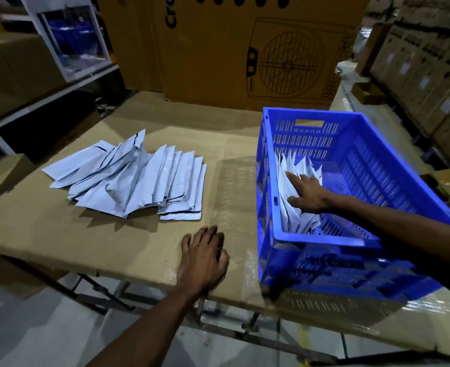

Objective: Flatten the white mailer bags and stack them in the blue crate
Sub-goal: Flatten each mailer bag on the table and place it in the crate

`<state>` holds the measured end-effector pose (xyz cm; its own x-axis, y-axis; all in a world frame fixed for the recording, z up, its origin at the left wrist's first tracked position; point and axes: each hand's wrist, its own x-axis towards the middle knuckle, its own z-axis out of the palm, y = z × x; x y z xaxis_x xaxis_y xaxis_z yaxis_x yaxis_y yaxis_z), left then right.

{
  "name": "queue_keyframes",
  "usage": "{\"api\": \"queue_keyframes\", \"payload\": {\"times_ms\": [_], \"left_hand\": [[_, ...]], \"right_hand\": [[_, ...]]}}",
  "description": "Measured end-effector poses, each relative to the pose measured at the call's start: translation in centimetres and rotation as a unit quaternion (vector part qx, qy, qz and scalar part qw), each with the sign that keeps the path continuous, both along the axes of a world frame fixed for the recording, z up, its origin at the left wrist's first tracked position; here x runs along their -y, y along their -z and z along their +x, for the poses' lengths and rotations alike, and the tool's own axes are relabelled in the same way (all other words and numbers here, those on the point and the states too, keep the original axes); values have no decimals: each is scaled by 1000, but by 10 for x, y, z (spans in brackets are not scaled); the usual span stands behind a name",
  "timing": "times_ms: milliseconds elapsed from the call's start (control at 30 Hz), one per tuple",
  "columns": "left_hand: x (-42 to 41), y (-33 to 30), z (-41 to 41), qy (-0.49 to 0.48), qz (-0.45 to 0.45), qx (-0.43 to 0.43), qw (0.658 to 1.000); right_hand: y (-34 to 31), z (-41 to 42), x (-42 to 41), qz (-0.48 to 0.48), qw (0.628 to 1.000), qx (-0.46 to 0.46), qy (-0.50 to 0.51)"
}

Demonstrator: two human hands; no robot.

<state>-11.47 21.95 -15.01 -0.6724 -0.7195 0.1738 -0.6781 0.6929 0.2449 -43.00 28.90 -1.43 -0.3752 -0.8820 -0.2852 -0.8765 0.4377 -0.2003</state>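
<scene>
A loose pile of white mailer bags (pixel 136 178) lies fanned out on the cardboard-covered table, left of centre. The blue crate (pixel 321 238) stands on the table's right side. Inside it, several white mailer bags (pixel 288 207) lean on edge against the crate's left wall. My right hand (pixel 308 193) reaches into the crate and presses flat, with fingers spread, against those standing bags. My left hand (pixel 205 254) rests palm down on the bare cardboard near the table's front edge, just left of the crate, holding nothing.
A big brown carton (pixel 245 49) printed with a fan drawing stands at the table's back edge. White metal shelving (pixel 67 49) with boxes is at the left. Rows of stacked cartons (pixel 430 62) line the right. The table's metal frame (pixel 218 324) shows below the front edge.
</scene>
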Motion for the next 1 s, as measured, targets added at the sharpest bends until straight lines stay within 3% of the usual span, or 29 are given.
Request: {"api": "queue_keyframes", "payload": {"times_ms": [333, 667, 900, 1000], "left_hand": [[1, 0, 0, 2, -7, -11, 1000], [0, -2, 1, 2, 1, -3, 1000], [-1, -5, -1, -3, 6, -3, 1000], [-1, -5, 0, 0, 8, -3, 1000]], "right_hand": [[-4, 4, 4, 12, 995, -97, -23], [-9, 13, 3, -58, 992, 91, -64], [-6, 7, 4, -90, 995, 3, -34], [-7, 10, 2, -55, 998, 8, -33]]}}
